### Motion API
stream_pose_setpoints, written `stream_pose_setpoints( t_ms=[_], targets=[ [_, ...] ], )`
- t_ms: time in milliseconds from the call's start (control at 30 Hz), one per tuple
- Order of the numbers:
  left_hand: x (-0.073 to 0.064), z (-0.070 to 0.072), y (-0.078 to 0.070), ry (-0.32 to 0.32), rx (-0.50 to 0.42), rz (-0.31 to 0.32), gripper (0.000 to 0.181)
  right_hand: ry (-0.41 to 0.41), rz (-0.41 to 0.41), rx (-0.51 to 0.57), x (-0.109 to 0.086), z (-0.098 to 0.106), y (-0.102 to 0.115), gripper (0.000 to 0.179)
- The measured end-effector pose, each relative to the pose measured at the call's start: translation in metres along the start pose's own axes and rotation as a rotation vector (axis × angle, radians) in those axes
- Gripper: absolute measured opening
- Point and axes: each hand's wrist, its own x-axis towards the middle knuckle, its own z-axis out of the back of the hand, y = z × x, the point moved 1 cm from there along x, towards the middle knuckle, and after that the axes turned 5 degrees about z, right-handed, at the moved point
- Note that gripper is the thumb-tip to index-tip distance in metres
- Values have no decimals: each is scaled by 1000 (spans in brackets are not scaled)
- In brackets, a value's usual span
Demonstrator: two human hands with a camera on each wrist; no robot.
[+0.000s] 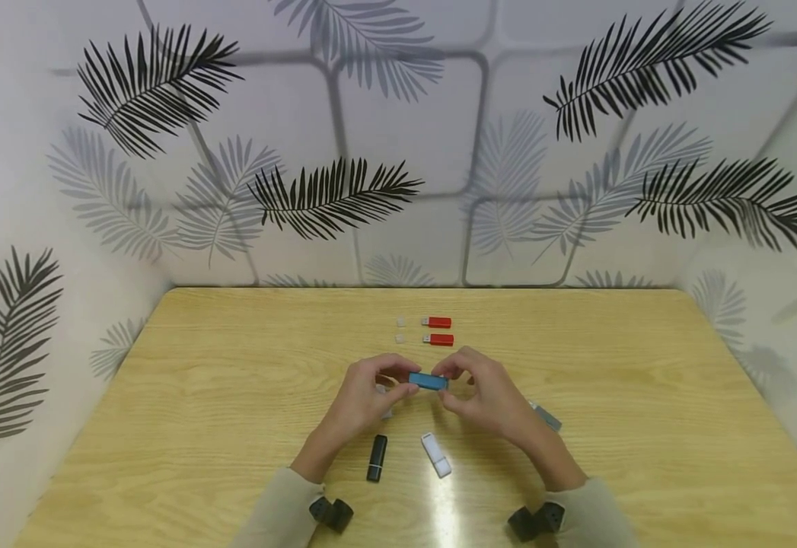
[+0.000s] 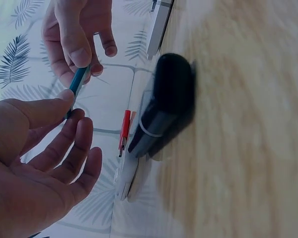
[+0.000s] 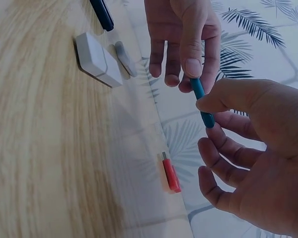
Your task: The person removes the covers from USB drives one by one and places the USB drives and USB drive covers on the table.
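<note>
A blue USB stick point(image 1: 428, 380) is held level above the table between both hands. My left hand point(image 1: 365, 392) pinches its left end between thumb and fingertips, and the right hand point(image 1: 486, 390) pinches its right end the same way. Both wrist views show the thumbs on the blue stick point(image 2: 78, 82) while the other fingers curve loosely below. Nearer to me lie a black USB stick point(image 1: 376, 458) and a white USB stick point(image 1: 436, 455). A pale grey piece point(image 1: 387, 415) is partly hidden behind the left hand.
Toward the back of the wooden table point(image 1: 268, 342), two red USB sticks point(image 1: 441, 340) lie with bare metal plugs pointing left. Beside them are two small whitish caps point(image 1: 400, 339). A grey USB stick point(image 1: 546, 416) lies partly covered by the right forearm. A patterned wall stands behind.
</note>
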Motion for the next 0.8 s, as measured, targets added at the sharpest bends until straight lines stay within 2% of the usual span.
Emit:
stream_pose_setpoints(
  t_ms=[367, 567, 800],
  targets=[
    [-1, 2, -5, 12, 10, -20, 15, 8, 41, 21, 0, 5, 3, 25],
    [-1, 3, -7, 17, -12, -46, 14, -9, 93, 49, 0, 8, 2, 26],
    [-1, 2, -8, 8, -52, -41, 15, -21, 118, 88, 0, 10, 1, 27]
  ],
)
